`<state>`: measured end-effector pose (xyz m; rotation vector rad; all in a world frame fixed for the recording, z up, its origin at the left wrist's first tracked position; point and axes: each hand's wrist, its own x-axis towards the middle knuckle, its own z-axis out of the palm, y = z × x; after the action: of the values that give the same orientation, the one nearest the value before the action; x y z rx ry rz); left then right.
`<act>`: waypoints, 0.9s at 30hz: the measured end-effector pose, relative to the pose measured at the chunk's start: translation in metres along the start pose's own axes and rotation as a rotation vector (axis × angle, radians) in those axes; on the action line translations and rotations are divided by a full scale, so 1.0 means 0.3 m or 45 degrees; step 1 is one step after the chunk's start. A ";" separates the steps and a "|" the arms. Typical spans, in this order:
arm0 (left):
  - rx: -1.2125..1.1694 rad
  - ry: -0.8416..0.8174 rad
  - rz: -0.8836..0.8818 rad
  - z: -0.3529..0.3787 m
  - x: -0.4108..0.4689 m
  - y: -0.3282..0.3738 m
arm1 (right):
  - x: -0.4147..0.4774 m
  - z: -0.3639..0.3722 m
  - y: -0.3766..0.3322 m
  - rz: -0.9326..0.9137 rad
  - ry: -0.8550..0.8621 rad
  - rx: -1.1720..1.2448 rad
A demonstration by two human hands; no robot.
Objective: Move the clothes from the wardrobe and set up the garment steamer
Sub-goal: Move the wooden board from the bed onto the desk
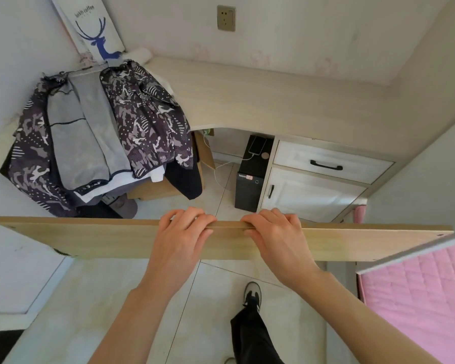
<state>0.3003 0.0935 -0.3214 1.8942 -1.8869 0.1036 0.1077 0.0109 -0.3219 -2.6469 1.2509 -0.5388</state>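
Observation:
A long pale wooden board (90,239) stretches across the view at waist height, held level. My left hand (180,233) and my right hand (275,233) grip its far edge side by side near the middle, fingers curled over the top. A pile of clothes (103,135) lies on the left end of the desk: a dark camouflage-print jacket with a grey lining, spread open on a hanger, over other dark and white garments that hang off the edge. No garment steamer is in view.
An L-shaped pale desk (273,101) runs along the far wall, with a white drawer (326,164) and cabinet door below. A black computer tower (252,174) with a phone on it stands under the desk. A pink bed (418,290) lies at right. A wall socket (226,18) is above.

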 end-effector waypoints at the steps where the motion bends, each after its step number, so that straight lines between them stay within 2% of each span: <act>1: 0.003 0.007 0.005 0.008 0.042 -0.009 | 0.040 -0.005 0.020 -0.002 0.004 0.004; 6: 0.001 0.058 0.025 0.052 0.284 -0.042 | 0.261 -0.034 0.147 -0.026 -0.040 0.042; 18: -0.021 0.178 0.154 0.181 0.901 -0.079 | 0.740 -0.109 0.459 0.016 0.266 -0.066; 27: -0.084 0.228 0.300 0.271 1.351 -0.172 | 1.083 -0.170 0.620 0.122 0.277 -0.102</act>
<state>0.3509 -0.3153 -0.2581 1.5584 -1.9564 0.2734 0.1450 -0.3578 -0.2488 -2.6322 1.4802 -0.7942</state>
